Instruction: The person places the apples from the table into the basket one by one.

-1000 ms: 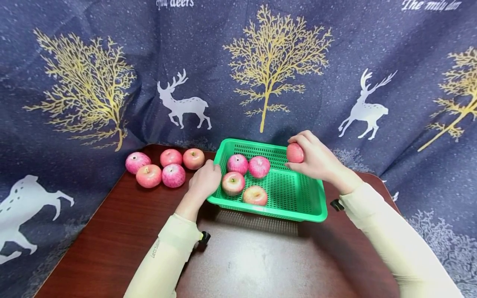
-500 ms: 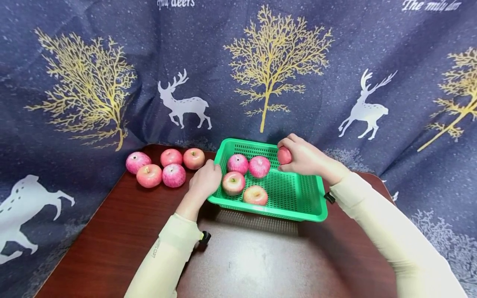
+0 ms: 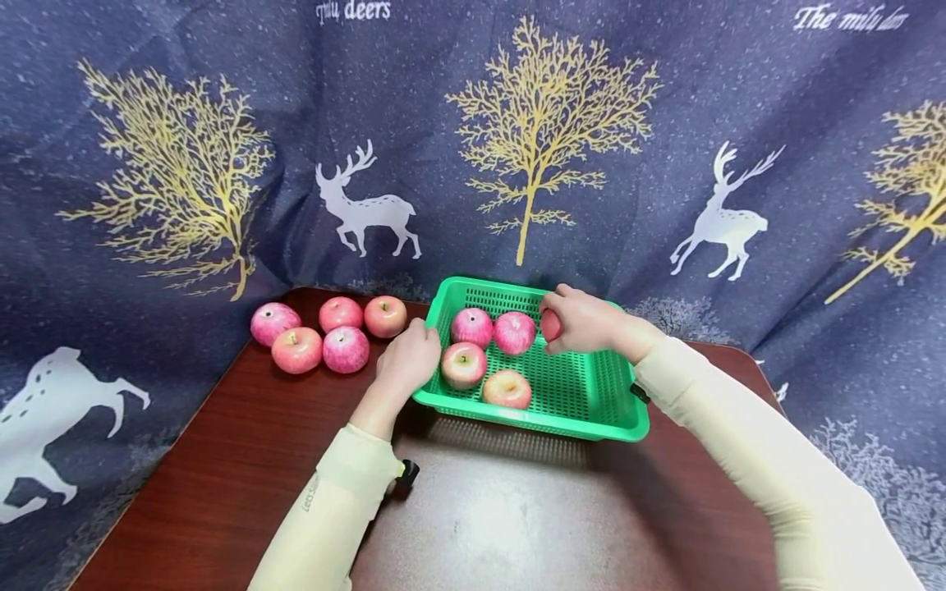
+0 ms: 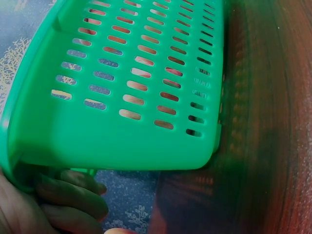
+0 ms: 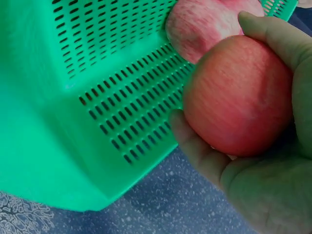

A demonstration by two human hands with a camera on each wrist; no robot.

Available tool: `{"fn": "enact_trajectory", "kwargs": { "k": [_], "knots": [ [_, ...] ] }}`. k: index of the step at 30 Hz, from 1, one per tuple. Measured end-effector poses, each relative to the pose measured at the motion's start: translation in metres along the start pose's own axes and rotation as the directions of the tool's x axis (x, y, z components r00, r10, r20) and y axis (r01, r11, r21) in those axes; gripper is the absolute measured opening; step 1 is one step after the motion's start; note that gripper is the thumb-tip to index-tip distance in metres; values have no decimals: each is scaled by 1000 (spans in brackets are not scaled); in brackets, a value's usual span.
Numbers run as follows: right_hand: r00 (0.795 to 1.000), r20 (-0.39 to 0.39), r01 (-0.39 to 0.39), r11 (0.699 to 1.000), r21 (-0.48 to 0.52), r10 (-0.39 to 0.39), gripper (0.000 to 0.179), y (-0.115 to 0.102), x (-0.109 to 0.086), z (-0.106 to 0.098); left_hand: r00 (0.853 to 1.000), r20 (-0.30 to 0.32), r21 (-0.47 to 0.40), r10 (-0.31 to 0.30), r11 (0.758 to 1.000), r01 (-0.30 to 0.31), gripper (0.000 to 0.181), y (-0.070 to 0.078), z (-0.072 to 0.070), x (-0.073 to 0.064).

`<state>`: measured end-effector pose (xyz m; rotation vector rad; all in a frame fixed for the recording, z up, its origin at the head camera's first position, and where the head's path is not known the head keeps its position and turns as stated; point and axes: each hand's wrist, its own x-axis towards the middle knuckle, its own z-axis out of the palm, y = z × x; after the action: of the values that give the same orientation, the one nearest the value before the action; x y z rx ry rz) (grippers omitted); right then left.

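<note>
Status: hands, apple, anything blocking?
Right hand: gripping apple over green basket. Left hand: gripping basket rim. Possibly in the way: neighbouring apple, close on its left.

Screened-off tabletop spot, exact room type was unclear — dark blue cloth hung across upper half of frame, printed with white deer and gold trees; glossy brown table sat lower centre.

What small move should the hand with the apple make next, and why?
Perhaps lower the held apple and let go: the right hand holds it over the green basket, where bare floor shows nearby, and the left hand grips the rim.
</note>
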<state>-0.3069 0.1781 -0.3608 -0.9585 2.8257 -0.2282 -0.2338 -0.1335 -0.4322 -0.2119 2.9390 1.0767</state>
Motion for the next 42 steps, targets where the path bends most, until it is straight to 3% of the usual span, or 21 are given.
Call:
{"fn": "enact_trajectory", "kwargs": {
  "k": [12, 24, 28, 36, 42],
  "knots": [
    [986, 129, -96, 991, -90, 107, 72, -9, 12, 18, 1000, -6, -4, -3, 1000, 3, 49, 2, -1, -2],
    [968, 173, -168, 980, -102, 184, 48, -7, 25, 31, 1000, 0, 4, 3, 1000, -3, 50, 2, -1, -1],
    [962, 172, -193, 975, -114, 210, 51, -7, 27, 35, 1000, 10, 5, 0, 1000, 0, 52, 1, -1, 0],
    [971, 145, -169, 972, -162, 192, 81, -5, 29, 46, 1000, 2, 5, -2, 1000, 2, 51, 0, 0, 1],
    [973, 123, -169, 965, -198, 196, 82, -5, 29, 55, 1000, -3, 1, 2, 1000, -2, 51, 0, 2, 1]
  ]
}}
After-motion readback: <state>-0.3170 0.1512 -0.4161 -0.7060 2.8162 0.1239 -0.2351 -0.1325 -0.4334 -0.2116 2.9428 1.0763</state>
